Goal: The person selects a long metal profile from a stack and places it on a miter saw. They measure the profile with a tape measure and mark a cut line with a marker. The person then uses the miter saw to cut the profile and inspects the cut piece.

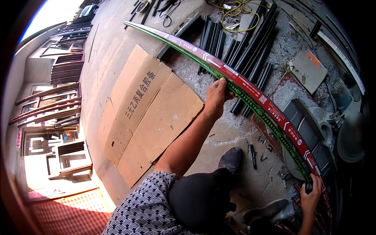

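A long profile bar (pixel 270 109) crosses the view from the far left to the near right, with printed red film on one face and green-and-black film along the edge towards me. My left hand (pixel 217 96) is closed round its middle, thumb on the near edge and fingers partly hidden beneath. Close to the near end, my right hand (pixel 310 194) is wrapped round the bar's dark end. The bar is held above the floor. Whether it is one piece or two lying together, I cannot tell.
Flattened cardboard (pixel 152 113) lies on the concrete at left. Beyond the bar are dark profile lengths (pixel 250 43), a yellow cable (pixel 244 15) and a machine with a round disc (pixel 350 139). A black-handled tool (pixel 253 156) lies near my shoe (pixel 231 160). Frames (pixel 68 66) stand along the left.
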`<action>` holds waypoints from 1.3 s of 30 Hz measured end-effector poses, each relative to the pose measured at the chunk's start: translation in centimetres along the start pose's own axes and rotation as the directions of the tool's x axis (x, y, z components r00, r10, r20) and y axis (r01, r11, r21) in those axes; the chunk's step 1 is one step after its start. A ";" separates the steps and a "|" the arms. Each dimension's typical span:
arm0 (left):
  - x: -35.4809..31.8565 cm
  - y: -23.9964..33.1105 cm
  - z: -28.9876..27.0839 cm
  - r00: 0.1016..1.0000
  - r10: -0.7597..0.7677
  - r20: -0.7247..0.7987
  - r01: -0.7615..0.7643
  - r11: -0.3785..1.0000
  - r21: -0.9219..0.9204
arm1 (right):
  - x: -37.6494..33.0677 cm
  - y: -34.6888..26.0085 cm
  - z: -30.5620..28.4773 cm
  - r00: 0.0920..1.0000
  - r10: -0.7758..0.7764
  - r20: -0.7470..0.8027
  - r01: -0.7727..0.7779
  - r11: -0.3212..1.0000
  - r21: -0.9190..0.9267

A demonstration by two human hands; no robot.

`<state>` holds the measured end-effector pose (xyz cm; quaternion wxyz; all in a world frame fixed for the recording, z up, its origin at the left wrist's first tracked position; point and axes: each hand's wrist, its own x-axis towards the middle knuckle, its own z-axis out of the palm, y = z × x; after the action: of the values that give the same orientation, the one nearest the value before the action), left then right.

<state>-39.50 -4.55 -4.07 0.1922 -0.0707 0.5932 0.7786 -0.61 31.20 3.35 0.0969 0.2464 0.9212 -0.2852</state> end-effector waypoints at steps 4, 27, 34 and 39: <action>0.1 0.1 0.3 1.000 -0.008 -0.004 0.008 1.000 0.010 | 0.8 -0.4 0.3 1.000 0.004 -0.008 -0.004 1.000 0.025; 1.5 -1.0 0.7 0.998 -0.039 0.044 0.036 0.997 0.067 | 3.0 0.0 0.9 0.992 -0.077 -0.102 0.077 0.997 -0.001; 2.0 -0.6 -0.4 0.987 -0.155 0.033 0.150 0.982 0.112 | 4.9 0.4 0.1 0.973 -0.153 -0.172 0.158 0.987 0.017; 1.4 -0.5 -0.8 0.980 -0.175 0.099 0.152 0.966 0.209 | 5.3 1.7 1.0 0.970 -0.156 -0.189 0.163 0.986 0.021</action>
<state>-40.71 -4.93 -5.20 0.2962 -0.0543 0.6485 0.6991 -4.26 33.97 -0.03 -0.0177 0.1990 0.9376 -0.2844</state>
